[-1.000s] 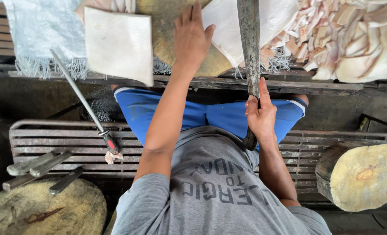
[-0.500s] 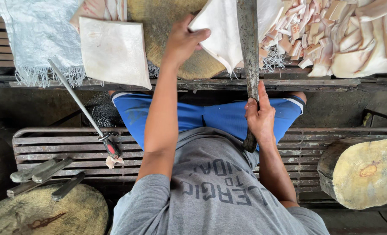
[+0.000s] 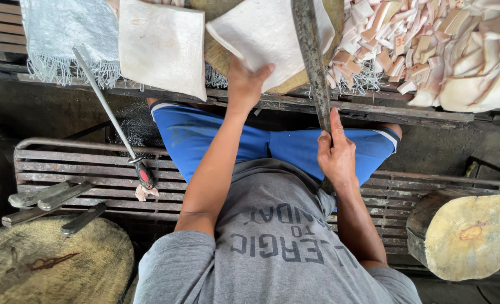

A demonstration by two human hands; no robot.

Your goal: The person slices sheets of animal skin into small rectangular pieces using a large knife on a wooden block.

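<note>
Slatted metal bench (image 3: pixel 81 169) below; left hand (image 3: pixel 249 84) fingers clamped on white slab (image 3: pixel 261 39), right hand (image 3: pixel 335 155) fingers around long blade (image 3: pixel 312 62).

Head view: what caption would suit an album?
Seated person's left hand grips a pale slab on the block; right hand holds a cleaver.

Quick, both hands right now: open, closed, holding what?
Left hand: closed on the edge of a white slab lying on the chopping block.
Right hand: closed around the handle of a cleaver.
</note>
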